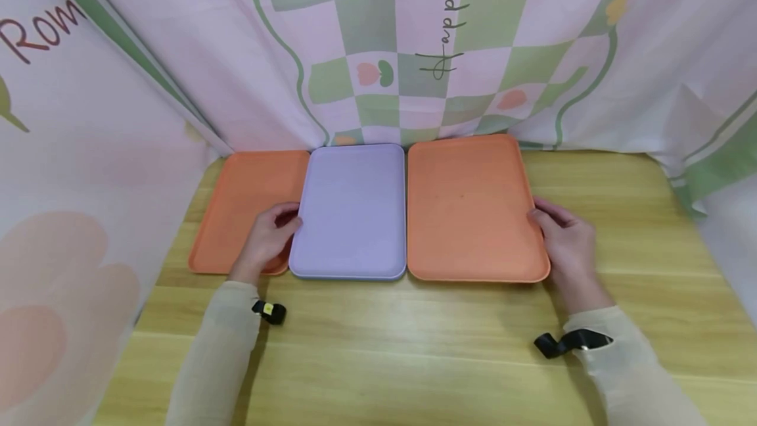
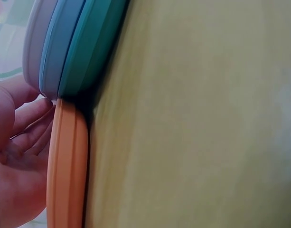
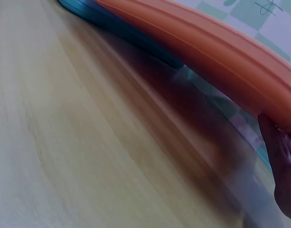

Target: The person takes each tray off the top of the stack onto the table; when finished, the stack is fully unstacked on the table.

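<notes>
A lilac tray (image 1: 351,212) tops a blue tray (image 2: 56,52) and green tray (image 2: 89,52), beside an orange tray (image 1: 473,212) raised at right.

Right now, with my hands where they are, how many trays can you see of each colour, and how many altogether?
Orange: 2, the left tray and the right tray
Purple: 1, the middle tray
Blue: 1, the blue tray under the purple one
Green: 1, the green tray under the blue one
Total: 5 trays
</notes>
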The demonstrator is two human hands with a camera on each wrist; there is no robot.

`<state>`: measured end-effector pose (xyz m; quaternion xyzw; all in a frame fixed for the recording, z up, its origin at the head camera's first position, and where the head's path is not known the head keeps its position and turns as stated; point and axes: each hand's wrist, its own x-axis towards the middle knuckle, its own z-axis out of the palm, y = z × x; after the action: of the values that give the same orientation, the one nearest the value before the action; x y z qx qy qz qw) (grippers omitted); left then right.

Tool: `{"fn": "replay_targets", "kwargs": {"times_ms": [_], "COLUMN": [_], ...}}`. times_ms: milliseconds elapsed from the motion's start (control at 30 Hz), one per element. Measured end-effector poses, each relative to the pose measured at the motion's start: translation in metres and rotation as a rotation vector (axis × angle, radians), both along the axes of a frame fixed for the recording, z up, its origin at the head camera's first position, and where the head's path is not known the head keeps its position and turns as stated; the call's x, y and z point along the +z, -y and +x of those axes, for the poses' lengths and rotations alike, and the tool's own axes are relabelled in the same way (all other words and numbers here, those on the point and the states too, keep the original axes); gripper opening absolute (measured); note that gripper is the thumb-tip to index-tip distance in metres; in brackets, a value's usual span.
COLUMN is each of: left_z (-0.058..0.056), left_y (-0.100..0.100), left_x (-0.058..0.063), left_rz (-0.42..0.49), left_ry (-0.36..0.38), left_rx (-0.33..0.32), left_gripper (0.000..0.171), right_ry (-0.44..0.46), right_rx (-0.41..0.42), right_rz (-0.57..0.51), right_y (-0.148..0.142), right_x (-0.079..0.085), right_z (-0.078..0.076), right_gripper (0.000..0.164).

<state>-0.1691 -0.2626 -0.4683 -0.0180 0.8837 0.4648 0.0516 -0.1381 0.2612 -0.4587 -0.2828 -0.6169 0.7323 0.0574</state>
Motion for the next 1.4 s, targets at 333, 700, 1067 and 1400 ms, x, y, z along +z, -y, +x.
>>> {"fn": "replay_targets", "kwargs": {"times_ms": [333, 700, 1067, 1400], "left_z": [0.001, 0.000, 0.000, 0.001], "left_y": [-0.004, -0.004, -0.004, -0.004], "left_x": [0.001, 0.000, 0.006, 0.006], "left_rz": [0.012, 0.024, -0.001, 0.025], "left_ry": [0.005, -0.004, 0.042, 0.048], "left_rx": [-0.007, 0.002, 0.022, 0.018], "left_gripper": [0.040, 0.040, 0.042, 0.042], "right_ry": [0.049, 0.100, -0.004, 0.012], "right_rx": [0.043, 0.175, 0.395, 0.391], "right_rz": [0.102, 0.544, 0.761, 0.825], "right_y": [0.000, 0.009, -0.005, -0.002], "right_x": [-0.010, -0.012, -0.007, -0.005], "right_z": [-0.003, -0.005, -0.005, -0.001], "right_gripper": [0.035, 0.041, 0.040, 0.039]}}
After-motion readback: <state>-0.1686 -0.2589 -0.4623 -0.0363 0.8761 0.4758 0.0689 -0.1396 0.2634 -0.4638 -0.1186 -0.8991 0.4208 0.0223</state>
